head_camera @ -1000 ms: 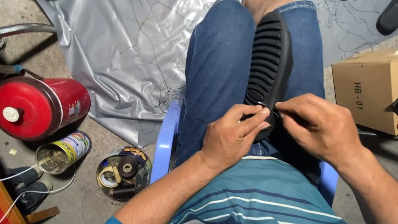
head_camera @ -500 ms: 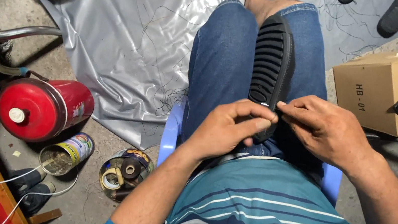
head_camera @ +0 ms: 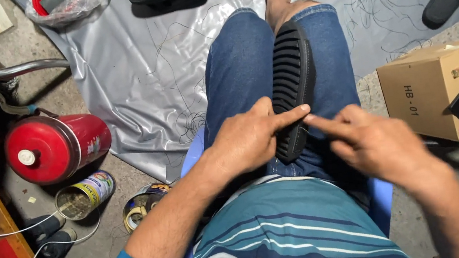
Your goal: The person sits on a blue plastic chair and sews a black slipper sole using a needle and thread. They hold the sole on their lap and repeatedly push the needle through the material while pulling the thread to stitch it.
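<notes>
Left hand (head_camera: 248, 138) on ribbed black sole (head_camera: 293, 89); right hand (head_camera: 374, 143) beside

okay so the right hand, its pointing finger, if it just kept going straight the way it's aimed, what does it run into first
The right hand points its index finger toward the person's left, at the black ridged sole lying on the lap. It would probably meet the sole's near edge first, right beside the left hand's extended fingertip, though depth is hard to judge.
</notes>
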